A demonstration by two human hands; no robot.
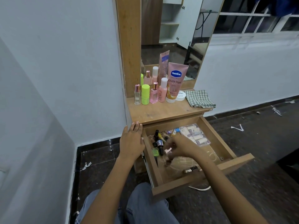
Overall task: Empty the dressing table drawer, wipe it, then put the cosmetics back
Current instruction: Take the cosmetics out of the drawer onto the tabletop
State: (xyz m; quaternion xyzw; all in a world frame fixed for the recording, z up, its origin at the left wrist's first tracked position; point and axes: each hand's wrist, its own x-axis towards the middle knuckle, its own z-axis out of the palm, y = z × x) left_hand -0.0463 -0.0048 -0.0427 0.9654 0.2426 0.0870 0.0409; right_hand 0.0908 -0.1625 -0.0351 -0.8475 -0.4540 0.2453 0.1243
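White-walled room, dark speckled floor, wooden dressing table with mirror against wall.

Drawer pulled out, skewed toward right. Inside: cluster of small bottles along left wall, clear plastic pack of rolled items at back right corner, small dark-and-gold tube near front wall. Chalky scribbles on bare drawer bottom.

Tabletop, back edge by mirror: clear perfume bottle, lime-green stick, pink perfume bottle, pink bottle with white cap, Vaseline tube upright, white jar just beside it. Checked cloth folded at right back corner.

Left hand flat, fingers straight, resting on front left corner of tabletop and drawer's left wall. Right hand inside drawer, fingers curled down among small items near bottle cluster; motion-blurred, cannot tell if gripping anything.

Blue-jeaned knees at bottom.
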